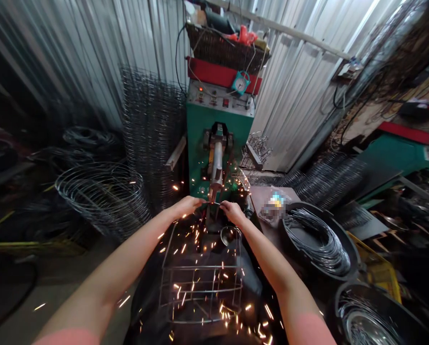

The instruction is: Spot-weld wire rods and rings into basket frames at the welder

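In the head view, my left hand (188, 207) and my right hand (232, 212) are closed on opposite ends of a thin metal wire (217, 203). The wire lies directly under the electrode arm (217, 165) of a green spot welder (196, 124). Orange sparks spray from that point, down across my lap. Below my hands, a rectangular wire frame (202, 268) rests over dark cloth on my lap. Whether the pinched wire is joined to this frame is hard to see. A small round metal cup (231, 235) shows by the frame's upper right. My fingertips are small and partly hidden.
Stacked wire grids (153, 129) and a round wire basket (103, 196) stand at left. On the right are a black tub (354, 261) with wire rings, another tub (333, 306) and a second green machine (390, 148). A corrugated metal wall (289, 96) is behind the welder.
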The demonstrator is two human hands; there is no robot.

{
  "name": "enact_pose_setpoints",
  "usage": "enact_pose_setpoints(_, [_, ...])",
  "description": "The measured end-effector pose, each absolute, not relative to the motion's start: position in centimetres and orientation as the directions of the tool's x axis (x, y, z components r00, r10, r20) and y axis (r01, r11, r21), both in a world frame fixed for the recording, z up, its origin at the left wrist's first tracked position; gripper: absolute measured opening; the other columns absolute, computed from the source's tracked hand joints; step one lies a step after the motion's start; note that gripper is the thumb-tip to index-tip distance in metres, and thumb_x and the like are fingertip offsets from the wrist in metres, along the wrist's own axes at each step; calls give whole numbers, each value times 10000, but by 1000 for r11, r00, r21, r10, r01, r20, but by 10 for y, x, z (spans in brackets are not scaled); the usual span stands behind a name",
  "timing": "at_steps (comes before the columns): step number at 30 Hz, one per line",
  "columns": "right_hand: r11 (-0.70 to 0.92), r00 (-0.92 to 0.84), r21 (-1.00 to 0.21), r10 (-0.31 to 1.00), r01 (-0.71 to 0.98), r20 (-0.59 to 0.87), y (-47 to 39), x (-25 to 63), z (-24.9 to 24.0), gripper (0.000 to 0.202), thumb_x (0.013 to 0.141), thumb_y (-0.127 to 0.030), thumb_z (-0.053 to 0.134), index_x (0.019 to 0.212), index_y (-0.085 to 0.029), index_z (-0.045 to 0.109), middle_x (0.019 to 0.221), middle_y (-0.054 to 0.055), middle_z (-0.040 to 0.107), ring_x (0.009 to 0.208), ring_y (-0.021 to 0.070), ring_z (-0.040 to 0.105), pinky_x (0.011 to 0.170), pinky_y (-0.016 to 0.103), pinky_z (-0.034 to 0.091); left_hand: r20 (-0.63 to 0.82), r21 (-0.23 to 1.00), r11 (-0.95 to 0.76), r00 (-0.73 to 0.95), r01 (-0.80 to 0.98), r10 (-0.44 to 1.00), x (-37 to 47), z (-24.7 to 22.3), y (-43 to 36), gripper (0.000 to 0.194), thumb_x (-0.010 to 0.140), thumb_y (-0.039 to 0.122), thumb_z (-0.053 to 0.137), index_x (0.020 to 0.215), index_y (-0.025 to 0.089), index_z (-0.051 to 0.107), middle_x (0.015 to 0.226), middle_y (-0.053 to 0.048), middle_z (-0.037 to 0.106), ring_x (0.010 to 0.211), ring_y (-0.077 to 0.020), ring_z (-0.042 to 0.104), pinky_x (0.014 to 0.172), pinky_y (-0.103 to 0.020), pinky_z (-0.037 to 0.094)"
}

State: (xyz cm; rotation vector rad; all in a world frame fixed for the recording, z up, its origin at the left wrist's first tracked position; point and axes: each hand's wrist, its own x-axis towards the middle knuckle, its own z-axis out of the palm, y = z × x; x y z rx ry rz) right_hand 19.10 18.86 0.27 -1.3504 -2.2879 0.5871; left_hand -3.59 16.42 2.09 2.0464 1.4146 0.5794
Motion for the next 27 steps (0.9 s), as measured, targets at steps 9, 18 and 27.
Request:
enact_pose_setpoints(9, [279,-363,-823,927,496,95,182,208,-19,289,837,-382,457,933,-166,623,671,-5,592,585,124,552,552,215,434,26,694,-218,279,686,960,-33,34,157,400,757,282,450,1091,141,620,996,-71,671,947,-201,582,835,-256,391])
enact_pose_setpoints(18, [210,-297,-795,954,569,40,184,206,-5,174,818,-253,514,894,-170,647,543,-22,544,448,102,503,470,194,389,-176,782,12,202,623,963,-33,28,156,481,752,420,494,1121,127,588,492,33,462,391,-98,364,392,-230,291])
enact_pose_setpoints(27, [159,-272,-789,962,593,-10,186,208,-4,153,825,-217,496,867,-165,634,524,-39,510,376,77,462,387,171,327,-220,843,97,174,529,960,-28,25,158,500,707,439,565,1106,139,593,470,66,370,374,-69,264,373,-226,178])
